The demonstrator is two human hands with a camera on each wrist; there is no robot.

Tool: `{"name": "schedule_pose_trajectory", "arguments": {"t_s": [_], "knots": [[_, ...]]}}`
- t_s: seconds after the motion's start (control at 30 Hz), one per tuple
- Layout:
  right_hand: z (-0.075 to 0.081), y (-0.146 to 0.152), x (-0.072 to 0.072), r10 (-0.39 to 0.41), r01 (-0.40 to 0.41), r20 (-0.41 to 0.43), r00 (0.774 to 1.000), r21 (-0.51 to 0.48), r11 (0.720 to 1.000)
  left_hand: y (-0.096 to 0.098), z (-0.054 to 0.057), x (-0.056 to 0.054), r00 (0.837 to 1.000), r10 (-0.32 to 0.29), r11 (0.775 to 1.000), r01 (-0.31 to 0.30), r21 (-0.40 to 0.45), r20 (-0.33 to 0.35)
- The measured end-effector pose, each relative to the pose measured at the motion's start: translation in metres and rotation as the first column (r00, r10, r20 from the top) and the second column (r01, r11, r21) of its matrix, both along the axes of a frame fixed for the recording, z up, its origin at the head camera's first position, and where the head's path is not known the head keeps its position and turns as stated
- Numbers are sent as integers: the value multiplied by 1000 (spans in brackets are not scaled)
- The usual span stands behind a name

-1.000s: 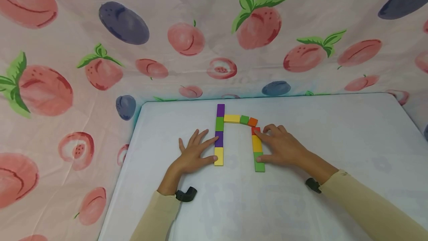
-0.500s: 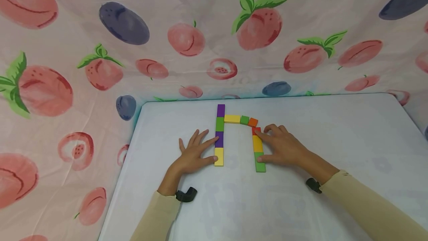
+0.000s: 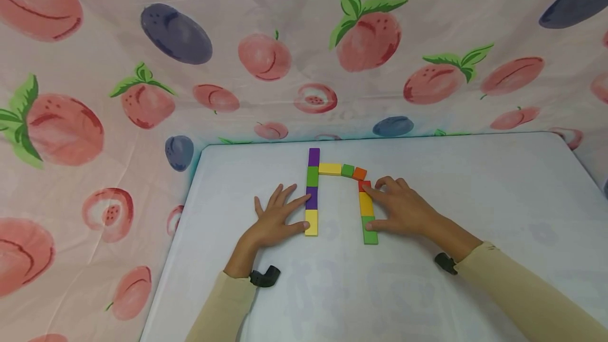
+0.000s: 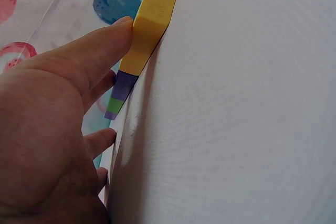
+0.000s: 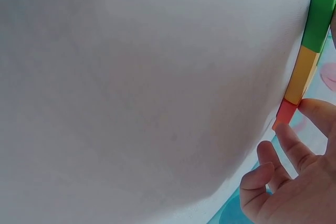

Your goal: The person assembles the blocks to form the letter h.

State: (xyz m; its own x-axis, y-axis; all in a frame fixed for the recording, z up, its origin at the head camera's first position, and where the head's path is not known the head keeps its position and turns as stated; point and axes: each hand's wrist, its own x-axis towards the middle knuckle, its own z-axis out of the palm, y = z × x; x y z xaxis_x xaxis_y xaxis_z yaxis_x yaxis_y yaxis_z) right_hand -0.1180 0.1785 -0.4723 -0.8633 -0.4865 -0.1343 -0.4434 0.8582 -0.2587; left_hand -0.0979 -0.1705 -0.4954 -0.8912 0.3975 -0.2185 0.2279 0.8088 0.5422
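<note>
Flat coloured blocks lie on the table in an arch-like shape. In the left column, from far to near, are a purple block (image 3: 314, 157), a green block (image 3: 312, 176), a second purple block (image 3: 311, 203) and a yellow block (image 3: 312, 219). My left hand (image 3: 272, 223), fingers spread, touches the lower purple block with its index finger and the yellow one with its thumb. A horizontal yellow block (image 3: 330, 169), a small green block (image 3: 348, 170) and an orange block (image 3: 359, 173) form the top. My right hand (image 3: 406, 209) touches the red block (image 3: 363, 184) and long green block (image 3: 371, 237), with an amber block (image 3: 366, 205) between.
The white table (image 3: 427, 289) extends around the blocks, its far edge close behind the shape. Fruit-printed cloth (image 3: 285, 15) hangs behind and at the left. Black wrist bands (image 3: 265, 276) sit below both hands.
The right column has shifted very slightly to the right with my right fingers on it. My left hand stays in place on the left column.
</note>
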Motion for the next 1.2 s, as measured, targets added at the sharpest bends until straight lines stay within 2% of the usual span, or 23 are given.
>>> {"name": "schedule_pose_trajectory", "arguments": {"t_s": [0.63,1.2], "knots": [[2,0,0,14,-13,24,1000,-12,1000,0,-2,-1,1000,0,1000,0,1,4],[1,1,-1,8,-7,36,999,-20,1000,2,2,1,1000,11,1000,-11,-1,-1]]}}
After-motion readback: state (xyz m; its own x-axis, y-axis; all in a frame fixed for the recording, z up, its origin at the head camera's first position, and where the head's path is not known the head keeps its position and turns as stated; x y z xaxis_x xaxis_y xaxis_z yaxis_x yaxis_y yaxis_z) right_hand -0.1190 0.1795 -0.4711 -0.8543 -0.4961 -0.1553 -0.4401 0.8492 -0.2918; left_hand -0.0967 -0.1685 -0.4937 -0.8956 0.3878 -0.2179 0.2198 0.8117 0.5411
